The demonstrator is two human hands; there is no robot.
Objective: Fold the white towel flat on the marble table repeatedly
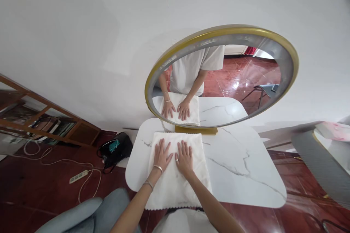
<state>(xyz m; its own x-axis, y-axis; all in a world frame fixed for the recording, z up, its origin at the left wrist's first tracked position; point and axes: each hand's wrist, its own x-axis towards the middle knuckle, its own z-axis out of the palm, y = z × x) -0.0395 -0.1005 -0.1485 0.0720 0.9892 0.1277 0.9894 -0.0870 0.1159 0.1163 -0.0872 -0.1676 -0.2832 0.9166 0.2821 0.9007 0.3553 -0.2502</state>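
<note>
A white towel [179, 185] with a scalloped edge lies spread over the left part of a white marble-patterned table [232, 174], its near edge reaching the table's front. My left hand [162, 156] rests flat on the towel, palm down with fingers spread; two bracelets circle that wrist. Beside it, my right hand [183, 158] also lies flat on the cloth, fingers apart, with a ring on one finger. The two thumbs point toward each other with a small gap between. Neither hand grips anything.
A round gold-rimmed mirror [221, 31] stands at the table's back on a gold base [195, 130], reflecting both hands. Left on the floor are a black bag [119, 151] and a power strip [78, 176] with cables. A wooden shelf [49, 116] is beyond; a grey chair [109, 207] sits near left.
</note>
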